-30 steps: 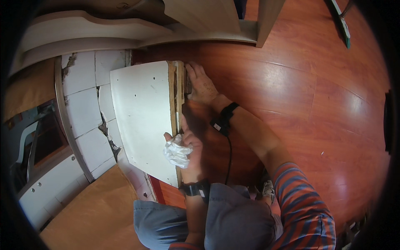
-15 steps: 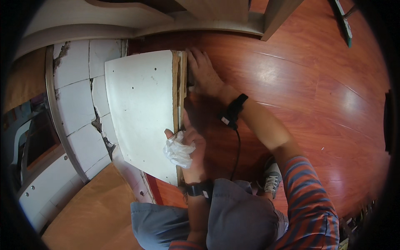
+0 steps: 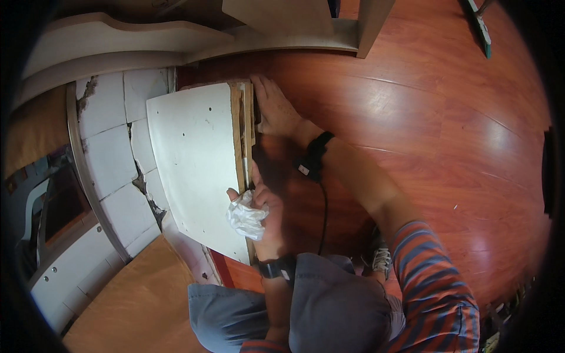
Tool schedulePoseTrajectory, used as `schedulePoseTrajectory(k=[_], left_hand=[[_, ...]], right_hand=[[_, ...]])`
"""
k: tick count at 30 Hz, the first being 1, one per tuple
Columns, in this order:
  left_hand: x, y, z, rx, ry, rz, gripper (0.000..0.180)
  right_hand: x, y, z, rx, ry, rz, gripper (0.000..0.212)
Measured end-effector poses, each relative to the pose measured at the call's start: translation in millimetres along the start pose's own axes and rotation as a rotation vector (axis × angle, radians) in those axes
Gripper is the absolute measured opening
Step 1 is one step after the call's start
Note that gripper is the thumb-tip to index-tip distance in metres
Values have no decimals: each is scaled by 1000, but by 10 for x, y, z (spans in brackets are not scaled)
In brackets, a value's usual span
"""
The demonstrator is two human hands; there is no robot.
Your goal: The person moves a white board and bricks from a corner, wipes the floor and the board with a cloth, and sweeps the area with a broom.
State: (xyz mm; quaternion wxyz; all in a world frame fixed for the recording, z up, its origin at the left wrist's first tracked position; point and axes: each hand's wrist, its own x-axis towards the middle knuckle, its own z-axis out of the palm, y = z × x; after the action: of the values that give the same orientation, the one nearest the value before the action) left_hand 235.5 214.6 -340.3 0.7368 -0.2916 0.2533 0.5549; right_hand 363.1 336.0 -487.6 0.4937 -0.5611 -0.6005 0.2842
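A large white board (image 3: pixel 194 159) with a few small dark holes lies before me, its raw brown edge (image 3: pixel 236 135) facing right. Other board layers show along that edge. My left hand (image 3: pixel 265 203) grips the near part of the edge, thumb over the top face and fingers at the side. A crumpled white tissue (image 3: pixel 247 217) is held in the same hand. Farther along, my right hand (image 3: pixel 279 112) is pressed to the far end of the edge, its fingers long against the side. The right thumb is partly hidden, so how far it wraps round cannot be made out.
Cracked white wall tiles (image 3: pixel 109 144) stand left of the board. A pale wooden furniture frame (image 3: pixel 259 41) crosses the far side. Brown cloth or padding (image 3: pixel 129 300) lies near left. Reddish wood flooring (image 3: pixel 424 147) spreads right, with a broom head (image 3: pixel 479 29) far right. A black cable hangs from my right wrist.
The board and both hands have shifted slightly left. My view has tilted a little too. Both hands keep their places on the board's edge, and the tissue stays in the left.
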Motion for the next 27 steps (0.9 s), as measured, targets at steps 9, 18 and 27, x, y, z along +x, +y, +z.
schedulePoseTrajectory(k=[9,18,27], left_hand=[[-24,-2,37,1,9,6,67],[-25,18,10,-44,22,10,67],[-19,23,52,-32,28,12,66]], right_hand=[[-30,-30,37,-87,-23,88,96],[-282,-150,93,18,78,112,99],[-66,-102,-90,1,2,70,101]])
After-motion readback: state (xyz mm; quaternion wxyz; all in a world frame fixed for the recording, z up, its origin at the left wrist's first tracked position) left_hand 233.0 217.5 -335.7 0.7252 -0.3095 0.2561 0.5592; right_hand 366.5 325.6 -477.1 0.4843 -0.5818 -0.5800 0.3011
